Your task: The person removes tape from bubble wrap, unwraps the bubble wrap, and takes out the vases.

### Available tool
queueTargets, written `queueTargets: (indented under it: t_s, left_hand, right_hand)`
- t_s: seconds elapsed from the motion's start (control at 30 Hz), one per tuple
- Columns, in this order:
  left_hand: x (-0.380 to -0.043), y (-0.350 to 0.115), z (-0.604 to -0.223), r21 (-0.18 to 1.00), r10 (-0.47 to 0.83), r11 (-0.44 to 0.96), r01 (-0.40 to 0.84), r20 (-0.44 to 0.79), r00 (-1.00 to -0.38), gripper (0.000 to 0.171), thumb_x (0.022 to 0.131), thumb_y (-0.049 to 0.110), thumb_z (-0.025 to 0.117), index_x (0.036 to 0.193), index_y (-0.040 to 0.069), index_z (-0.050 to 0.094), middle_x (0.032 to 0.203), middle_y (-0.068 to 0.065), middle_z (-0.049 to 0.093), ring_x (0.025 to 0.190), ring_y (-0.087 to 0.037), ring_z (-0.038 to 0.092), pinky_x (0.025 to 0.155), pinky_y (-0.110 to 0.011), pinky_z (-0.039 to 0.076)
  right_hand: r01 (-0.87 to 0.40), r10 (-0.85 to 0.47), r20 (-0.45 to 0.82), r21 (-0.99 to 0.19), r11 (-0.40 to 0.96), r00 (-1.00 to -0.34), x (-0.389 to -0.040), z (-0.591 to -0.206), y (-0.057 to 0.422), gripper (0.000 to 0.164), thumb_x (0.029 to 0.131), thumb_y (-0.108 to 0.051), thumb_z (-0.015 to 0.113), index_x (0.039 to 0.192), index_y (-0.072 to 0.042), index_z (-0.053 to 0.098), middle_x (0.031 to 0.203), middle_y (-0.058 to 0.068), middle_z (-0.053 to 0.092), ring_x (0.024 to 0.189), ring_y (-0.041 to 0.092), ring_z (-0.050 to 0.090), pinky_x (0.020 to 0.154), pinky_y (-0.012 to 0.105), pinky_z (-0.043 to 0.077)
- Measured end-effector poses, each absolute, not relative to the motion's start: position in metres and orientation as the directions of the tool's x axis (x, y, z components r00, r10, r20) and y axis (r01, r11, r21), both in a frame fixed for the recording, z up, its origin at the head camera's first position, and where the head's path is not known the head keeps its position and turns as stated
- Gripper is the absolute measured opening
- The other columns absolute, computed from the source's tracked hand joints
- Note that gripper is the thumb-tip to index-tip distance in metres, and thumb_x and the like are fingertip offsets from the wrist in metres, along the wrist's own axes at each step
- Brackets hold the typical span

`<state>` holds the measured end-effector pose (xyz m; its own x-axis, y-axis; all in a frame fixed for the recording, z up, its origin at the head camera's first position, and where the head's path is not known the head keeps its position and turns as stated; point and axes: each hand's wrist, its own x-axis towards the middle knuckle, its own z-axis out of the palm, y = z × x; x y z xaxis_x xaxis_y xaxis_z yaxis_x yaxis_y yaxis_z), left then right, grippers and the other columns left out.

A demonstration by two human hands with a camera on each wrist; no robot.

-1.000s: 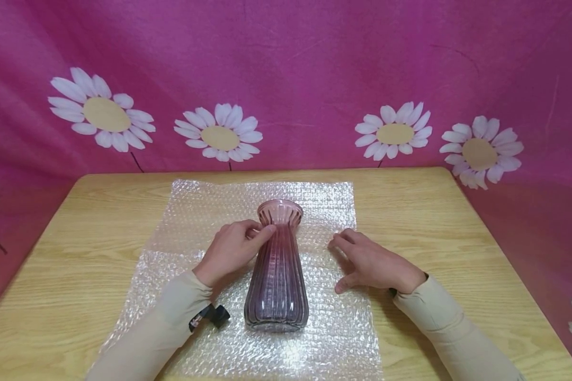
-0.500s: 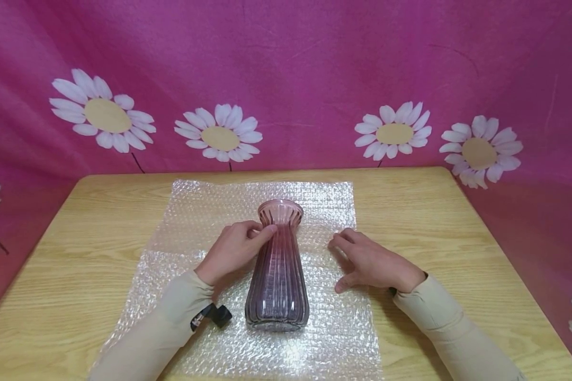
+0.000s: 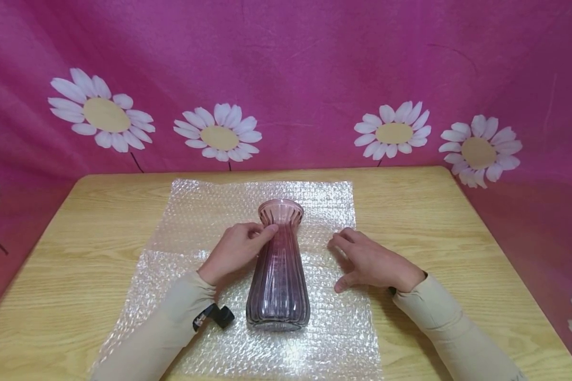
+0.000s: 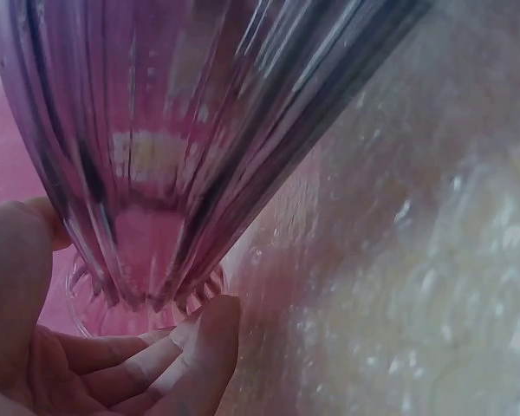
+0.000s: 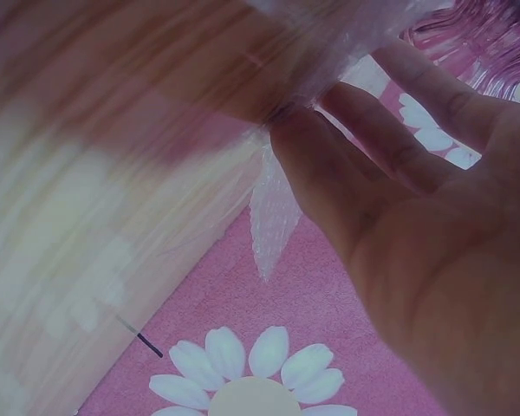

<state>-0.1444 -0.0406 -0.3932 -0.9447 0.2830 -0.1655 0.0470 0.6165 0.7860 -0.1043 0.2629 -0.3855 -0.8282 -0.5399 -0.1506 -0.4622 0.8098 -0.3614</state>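
Note:
A ribbed glass vase (image 3: 278,280), pink at the mouth and purple-grey toward the base, lies on a sheet of bubble wrap (image 3: 331,201) with its flared mouth away from me. My left hand (image 3: 235,246) grips the narrow neck from the left, thumb on top. In the left wrist view, the fingers (image 4: 212,338) curl close around the neck of the vase (image 4: 147,113). To the right of the vase, my right hand (image 3: 374,264) rests on the bubble wrap's right edge, fingers relaxed and apart from the glass. The right wrist view shows its fingertips (image 5: 295,130) touching the wrap.
Under the wrap is a light wood-grain table (image 3: 424,222). A pink cloth (image 3: 305,74) with white daisies hangs behind it and along both sides. A black strap with a small camera (image 3: 214,316) is on the left wrist.
The left hand and the vase have shifted very slightly to the right. The right hand and the bubble wrap stay in place.

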Motion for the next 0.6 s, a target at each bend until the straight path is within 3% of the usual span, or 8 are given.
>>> queueTargets:
  t_s: [0.2, 0.47, 0.6]
  left_hand:
    - [-0.1451, -0.0383, -0.3967, 0.792, 0.278, 0.610, 0.023, -0.187, -0.942, 0.061, 0.100, 0.065, 0.052, 0.117, 0.011, 0.075, 0.099, -0.006, 0.076, 0.087, -0.018, 0.066, 0.080, -0.029, 0.054]
    - [-0.1446, -0.0363, -0.3991, 0.830, 0.289, 0.558, -0.010, -0.206, -0.935, 0.060, 0.099, 0.067, 0.051, 0.122, 0.017, 0.077, 0.123, -0.004, 0.077, 0.121, -0.024, 0.068, 0.110, -0.047, 0.052]
    - [-0.1451, -0.0356, -0.4014, 0.858, 0.303, 0.512, -0.031, -0.215, -0.929, 0.059, 0.100, 0.065, 0.052, 0.124, 0.016, 0.076, 0.125, -0.005, 0.076, 0.123, -0.026, 0.068, 0.113, -0.050, 0.050]
  right_hand:
    - [-0.451, -0.533, -0.162, -0.367, 0.813, -0.830, -0.1047, -0.3860, 0.2631, 0.087, 0.070, -0.046, 0.090, 0.139, -0.004, 0.056, 0.137, 0.015, 0.055, 0.122, 0.027, 0.055, 0.108, 0.049, 0.054]
    - [-0.455, -0.536, -0.156, -0.367, 0.811, -0.830, -0.1050, -0.3859, 0.2631, 0.087, 0.070, -0.047, 0.090, 0.138, -0.005, 0.056, 0.136, 0.014, 0.055, 0.121, 0.026, 0.055, 0.107, 0.049, 0.054]
    - [-0.455, -0.535, -0.152, -0.368, 0.811, -0.831, -0.1051, -0.3862, 0.2631, 0.086, 0.070, -0.047, 0.090, 0.137, -0.006, 0.057, 0.135, 0.014, 0.056, 0.121, 0.026, 0.055, 0.107, 0.048, 0.054]
